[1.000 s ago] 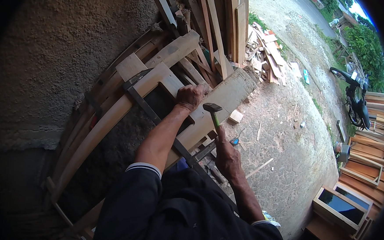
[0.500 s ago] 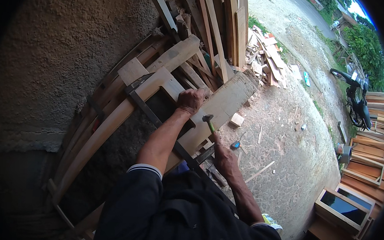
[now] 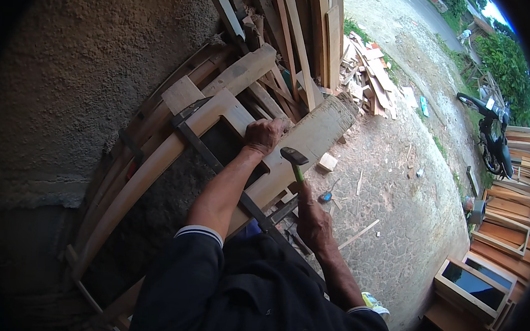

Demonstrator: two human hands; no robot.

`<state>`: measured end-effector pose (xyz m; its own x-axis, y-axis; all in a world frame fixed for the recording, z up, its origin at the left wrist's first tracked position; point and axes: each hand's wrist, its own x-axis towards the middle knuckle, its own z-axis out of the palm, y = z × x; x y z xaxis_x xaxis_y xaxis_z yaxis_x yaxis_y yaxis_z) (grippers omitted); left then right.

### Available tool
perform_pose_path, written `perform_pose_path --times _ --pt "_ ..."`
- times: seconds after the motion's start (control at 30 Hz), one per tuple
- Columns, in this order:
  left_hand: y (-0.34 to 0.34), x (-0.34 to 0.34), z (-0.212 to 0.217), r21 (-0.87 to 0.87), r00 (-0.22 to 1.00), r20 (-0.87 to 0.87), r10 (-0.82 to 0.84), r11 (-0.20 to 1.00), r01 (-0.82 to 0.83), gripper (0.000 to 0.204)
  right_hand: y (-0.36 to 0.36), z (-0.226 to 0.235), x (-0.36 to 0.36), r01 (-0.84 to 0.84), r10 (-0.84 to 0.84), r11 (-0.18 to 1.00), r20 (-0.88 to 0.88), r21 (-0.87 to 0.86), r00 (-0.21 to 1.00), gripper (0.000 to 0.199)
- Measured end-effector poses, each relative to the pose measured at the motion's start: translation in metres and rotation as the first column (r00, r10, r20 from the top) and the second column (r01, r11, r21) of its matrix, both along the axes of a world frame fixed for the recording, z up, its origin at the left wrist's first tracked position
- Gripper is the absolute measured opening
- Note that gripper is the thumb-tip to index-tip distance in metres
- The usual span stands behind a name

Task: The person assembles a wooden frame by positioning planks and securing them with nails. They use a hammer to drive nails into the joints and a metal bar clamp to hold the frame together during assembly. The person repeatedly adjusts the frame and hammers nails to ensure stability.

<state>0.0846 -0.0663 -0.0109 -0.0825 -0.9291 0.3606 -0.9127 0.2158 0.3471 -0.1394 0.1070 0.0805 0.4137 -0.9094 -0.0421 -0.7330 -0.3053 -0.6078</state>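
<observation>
My right hand is wrapped round the handle of a hammer, with a dark head and a green stretch of handle. The hammer head is raised over the wood, apart from it. My left hand is closed in a fist at the inner edge of a wide wooden plank, next to a pale wooden frame. What its fingers hold, if anything, is hidden. Dark metal bar clamps run across the frame.
A rough wall rises at the left, with timber boards leaning at the back. A pile of wood offcuts lies beyond. A wooden block and a tape measure lie on the ground. A motorcycle stands far right.
The hammer has come up, and its head looks larger and closer, tilted differently. My right hand has lifted slightly with it. The left fist stays nearly in place at the plank.
</observation>
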Motion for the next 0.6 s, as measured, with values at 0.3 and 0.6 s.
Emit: perform_pose_path --times 0.3,0.6 --pt "-0.0001 -0.0006 0.0044 0.056 1.0 0.01 0.013 0.998 -0.014 0.031 -0.0026 -0.0019 -0.0011 0.017 -0.016 0.997 0.019 -0.076 1.0 0.08" --pt "-0.0012 -0.0003 0.0065 0.043 1.0 0.007 0.006 0.999 -0.006 0.032 -0.005 -0.0082 -0.001 -0.003 0.017 0.997 -0.165 0.083 0.986 0.079"
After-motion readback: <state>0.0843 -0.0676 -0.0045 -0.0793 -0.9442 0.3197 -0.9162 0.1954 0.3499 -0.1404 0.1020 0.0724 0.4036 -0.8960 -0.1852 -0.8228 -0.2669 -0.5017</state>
